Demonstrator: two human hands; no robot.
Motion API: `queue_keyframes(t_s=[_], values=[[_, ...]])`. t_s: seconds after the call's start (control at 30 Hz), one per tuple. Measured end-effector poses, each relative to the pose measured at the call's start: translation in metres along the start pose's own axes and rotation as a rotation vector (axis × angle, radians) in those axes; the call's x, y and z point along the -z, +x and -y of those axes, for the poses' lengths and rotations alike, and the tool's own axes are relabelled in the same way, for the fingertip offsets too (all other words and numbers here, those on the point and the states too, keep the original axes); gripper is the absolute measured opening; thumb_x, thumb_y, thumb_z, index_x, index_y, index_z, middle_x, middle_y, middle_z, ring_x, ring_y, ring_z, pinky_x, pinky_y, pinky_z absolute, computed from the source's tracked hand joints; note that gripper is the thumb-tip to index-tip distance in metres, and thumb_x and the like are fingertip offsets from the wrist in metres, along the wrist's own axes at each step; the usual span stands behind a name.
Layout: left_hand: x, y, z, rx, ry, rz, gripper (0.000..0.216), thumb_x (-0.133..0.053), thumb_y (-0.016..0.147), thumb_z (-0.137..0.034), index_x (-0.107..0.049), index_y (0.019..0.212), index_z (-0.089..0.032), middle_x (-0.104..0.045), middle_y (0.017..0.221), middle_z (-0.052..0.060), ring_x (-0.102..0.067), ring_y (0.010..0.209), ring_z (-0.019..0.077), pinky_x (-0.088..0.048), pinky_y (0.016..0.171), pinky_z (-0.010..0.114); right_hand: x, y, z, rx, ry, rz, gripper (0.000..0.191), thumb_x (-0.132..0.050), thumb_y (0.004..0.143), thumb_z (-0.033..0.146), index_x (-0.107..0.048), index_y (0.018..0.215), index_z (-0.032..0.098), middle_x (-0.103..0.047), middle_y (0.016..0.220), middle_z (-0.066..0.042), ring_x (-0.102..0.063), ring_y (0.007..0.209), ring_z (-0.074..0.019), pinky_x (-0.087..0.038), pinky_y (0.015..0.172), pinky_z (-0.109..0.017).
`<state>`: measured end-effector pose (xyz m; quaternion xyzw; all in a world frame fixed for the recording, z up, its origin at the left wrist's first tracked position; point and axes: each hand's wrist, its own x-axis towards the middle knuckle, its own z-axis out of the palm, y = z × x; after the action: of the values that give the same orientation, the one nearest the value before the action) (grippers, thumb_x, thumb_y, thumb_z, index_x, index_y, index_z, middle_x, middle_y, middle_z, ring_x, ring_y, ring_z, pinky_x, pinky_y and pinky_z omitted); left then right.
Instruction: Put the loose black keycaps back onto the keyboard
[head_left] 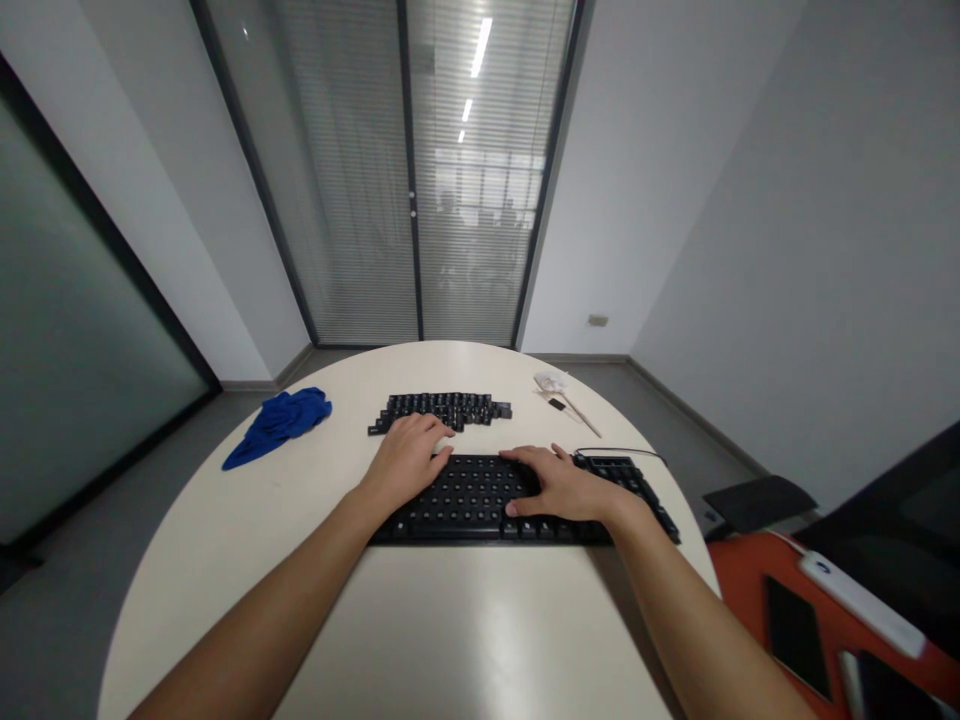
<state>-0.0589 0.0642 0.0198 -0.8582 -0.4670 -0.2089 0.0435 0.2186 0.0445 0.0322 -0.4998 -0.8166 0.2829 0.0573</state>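
A black keyboard (465, 500) lies on the round table, its main block stripped of most keycaps and its switch stems showing; a few keys along the bottom row seem to be in place. My left hand (405, 460) covers the keyboard's upper left part, thumb and index finger apart. A small pale patch shows between them; I cannot tell if it is an object or tabletop. Across the keyboard's right half rests my right hand (559, 485), fingers spread, thumb on the lower rows. Beyond the left hand, loose black keycaps (450, 405) stand in rows.
A crumpled blue cloth (281, 420) lies at the table's left. At the back right are a thin stick (581, 413), a small black piece (556, 404) and clear wrapping (551, 382). An orange chair (739, 570) beside the table holds a phone (796, 635) and a white power strip (862, 603).
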Motion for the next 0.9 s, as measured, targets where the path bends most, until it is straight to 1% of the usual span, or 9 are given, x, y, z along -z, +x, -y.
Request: queue_keyframes(t_s=[0.07,0.2,0.37,0.47,0.57,0.67,0.8,0.9], values=[[-0.001,0.009,0.002,0.016,0.068,0.007,0.016,-0.063,0.094,-0.024,-0.069,0.109,-0.021,-0.067,0.106,0.006,-0.058,0.100,0.0262,-0.045,0.090,0.040,0.000,0.000,0.000,0.004,-0.003,-0.002,0.087,-0.076,0.074,0.059,-0.046,0.149,0.025,-0.048,0.153,-0.013,-0.035,0.145,-0.0366,0.004,0.121,-0.065],[-0.006,0.029,0.002,-0.011,0.204,0.064,0.017,-0.068,0.092,-0.026,-0.069,0.108,-0.021,-0.066,0.109,0.007,-0.057,0.104,0.0268,-0.045,0.088,0.038,-0.001,0.000,-0.001,0.014,-0.010,-0.006,0.087,-0.075,0.075,0.059,-0.045,0.149,0.025,-0.047,0.153,-0.014,-0.035,0.145,-0.0362,0.003,0.120,-0.066],[-0.015,0.046,-0.001,-0.033,0.253,0.104,0.015,-0.069,0.090,-0.022,-0.070,0.104,-0.018,-0.067,0.108,0.010,-0.056,0.107,0.0297,-0.045,0.087,0.040,-0.002,0.000,-0.001,0.034,-0.012,-0.008,0.086,-0.075,0.076,0.059,-0.045,0.149,0.025,-0.046,0.154,-0.014,-0.035,0.145,-0.0371,0.004,0.120,-0.067],[-0.019,0.050,-0.004,-0.037,0.270,0.121,0.012,-0.068,0.091,-0.020,-0.070,0.102,-0.017,-0.068,0.108,0.011,-0.056,0.108,0.0303,-0.045,0.087,0.040,-0.002,0.000,-0.001,0.056,-0.017,-0.015,0.079,-0.071,0.081,0.059,-0.046,0.148,0.026,-0.048,0.152,-0.013,-0.038,0.144,-0.0362,0.001,0.120,-0.067],[-0.021,0.052,-0.006,-0.032,0.283,0.135,0.012,-0.065,0.091,-0.017,-0.069,0.102,-0.016,-0.069,0.108,0.012,-0.056,0.109,0.0299,-0.046,0.087,0.039,-0.002,0.001,-0.003,0.078,-0.027,-0.054,0.065,-0.062,0.089,0.056,-0.050,0.145,0.026,-0.053,0.148,-0.012,-0.043,0.141,-0.0339,-0.006,0.121,-0.065],[-0.024,0.053,-0.006,-0.026,0.290,0.145,0.012,-0.063,0.092,-0.016,-0.070,0.101,-0.016,-0.070,0.107,0.012,-0.057,0.108,0.0298,-0.046,0.087,0.040,-0.003,0.003,-0.006,0.108,-0.031,-0.093,0.055,-0.059,0.092,0.052,-0.053,0.141,0.027,-0.058,0.144,-0.010,-0.046,0.138,-0.0325,-0.012,0.120,-0.063],[-0.028,0.054,-0.004,-0.029,0.288,0.152,0.014,-0.059,0.094,-0.014,-0.071,0.101,-0.016,-0.071,0.106,0.011,-0.057,0.109,0.0293,-0.045,0.088,0.039,-0.005,0.004,-0.009,0.127,-0.037,-0.116,0.052,-0.059,0.093,0.049,-0.054,0.140,0.028,-0.058,0.144,-0.010,-0.048,0.137,-0.0316,-0.016,0.120,-0.061],[-0.031,0.054,-0.004,-0.043,0.280,0.154,0.015,-0.058,0.095,-0.013,-0.071,0.099,-0.017,-0.072,0.105,0.010,-0.057,0.108,0.0285,-0.045,0.089,0.039,-0.005,0.004,-0.009,0.129,-0.040,-0.119,0.052,-0.059,0.092,0.050,-0.055,0.140,0.028,-0.059,0.143,-0.010,-0.049,0.136,-0.0312,-0.017,0.120,-0.060]])
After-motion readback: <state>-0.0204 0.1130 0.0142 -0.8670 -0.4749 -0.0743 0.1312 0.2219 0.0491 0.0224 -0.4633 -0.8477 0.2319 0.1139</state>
